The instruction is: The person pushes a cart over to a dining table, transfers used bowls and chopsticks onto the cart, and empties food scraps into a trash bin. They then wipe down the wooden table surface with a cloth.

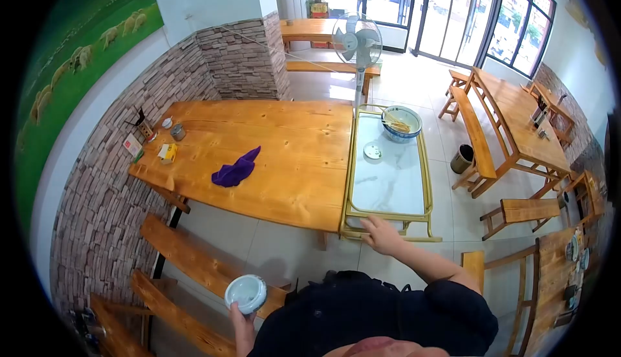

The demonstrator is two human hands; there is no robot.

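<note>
My left hand (242, 323) is closed on the rim of a pale blue-white bowl (246, 293), held low over a bench on my left. My right hand (383, 235) reaches forward to the near end of a gold-framed cart (391, 195), its fingers apart beside the rail; I cannot tell if they touch it. On the cart's marble-look top, a large blue-and-white bowl (402, 124) has chopsticks (397, 125) lying in it, and a small white dish (372, 151) sits nearby. A crumpled purple cloth (236, 168) lies on the wooden table (304, 156) left of the cart.
By the wall, the table carries a yellow box (167, 153), a grey tin (178, 132) and a chopstick holder (143, 129). A standing fan (357, 43) rises behind the cart. Benches (194, 253) line the left; another table (517, 118) and a bin (462, 159) are on the right.
</note>
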